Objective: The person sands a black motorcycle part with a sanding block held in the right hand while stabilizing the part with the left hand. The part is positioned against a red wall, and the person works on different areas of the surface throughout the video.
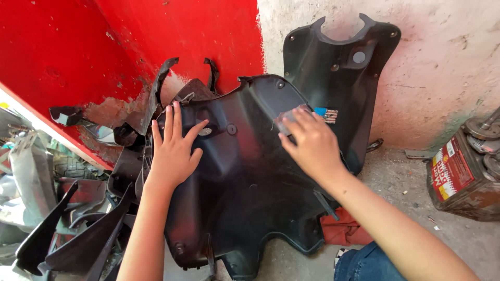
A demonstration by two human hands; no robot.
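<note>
In the head view, you are looking down at a large black plastic scooter panel (pixel 245 177) that is propped on the concrete floor (pixel 406 177) and filling the middle of the picture. Your left hand (pixel 174 148) is lying flat on the panel at about 9 o'clock from its centre, fingers spread, pressing rather than gripping, so it is steadying the piece. Your right hand (pixel 310 143) is sitting at about 1 o'clock on the panel, fingers curled down over a small grey abrasive pad (pixel 287 118) and pinching it against the surface.

A second black panel (pixel 341 78) is leaning on the whitewashed wall at 12 to 1 o'clock, just behind your right hand. A red wall (pixel 130 47) is rising at 10 o'clock, a heap of other dark panels (pixel 73 229) is lying at 8 o'clock, a red cloth (pixel 341 229) is peeking out at 5 o'clock, and a rusty red tin (pixel 458 177) is standing at 3 o'clock.

By the look of it, you are rubbing down the upper right part of the panel. The next stroke is calling for steady pressure from the left palm, so the panel is not sliding, while the pad is staying flat over the curved ridges.
</note>
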